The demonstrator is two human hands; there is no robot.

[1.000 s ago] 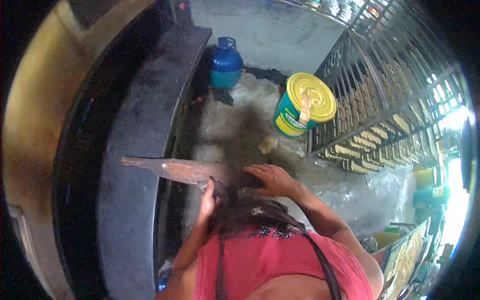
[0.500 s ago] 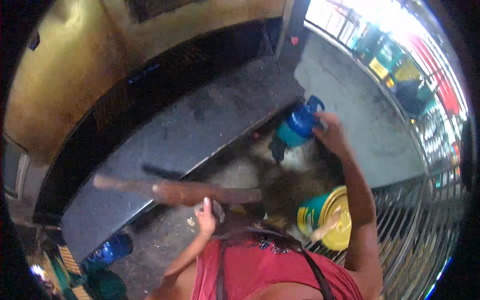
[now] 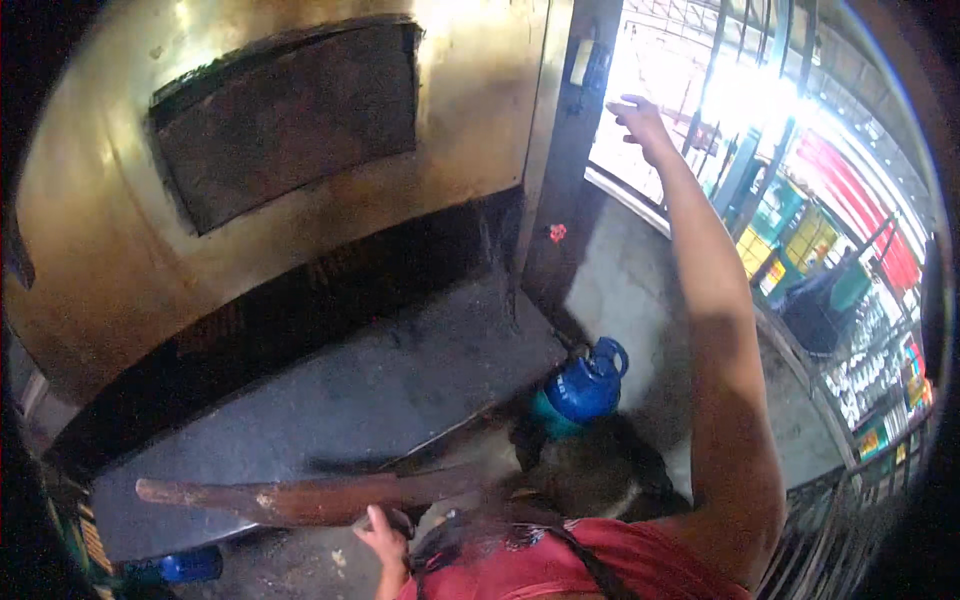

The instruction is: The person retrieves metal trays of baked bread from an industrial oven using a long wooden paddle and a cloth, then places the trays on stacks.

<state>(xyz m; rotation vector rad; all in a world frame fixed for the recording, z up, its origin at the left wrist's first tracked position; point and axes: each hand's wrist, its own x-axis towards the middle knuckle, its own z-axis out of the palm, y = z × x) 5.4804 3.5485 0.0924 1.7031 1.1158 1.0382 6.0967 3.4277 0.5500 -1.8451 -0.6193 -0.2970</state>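
Now, my left hand (image 3: 385,542) pinches wooden board (image 3: 310,503) under thumb, across worktop's (image 3: 380,365) front edge near left corner; best grip firmly, level, while right hand (image 3: 645,127), fingers spread, hangs beside dark post (image 3: 558,190).

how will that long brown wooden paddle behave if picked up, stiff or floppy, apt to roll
The wooden paddle is probably stiff: its long body runs straight, with no visible sag. Being long and narrow, it may swing or tip if gripped near one end. It seems unlikely to roll, since its broader part looks flat.
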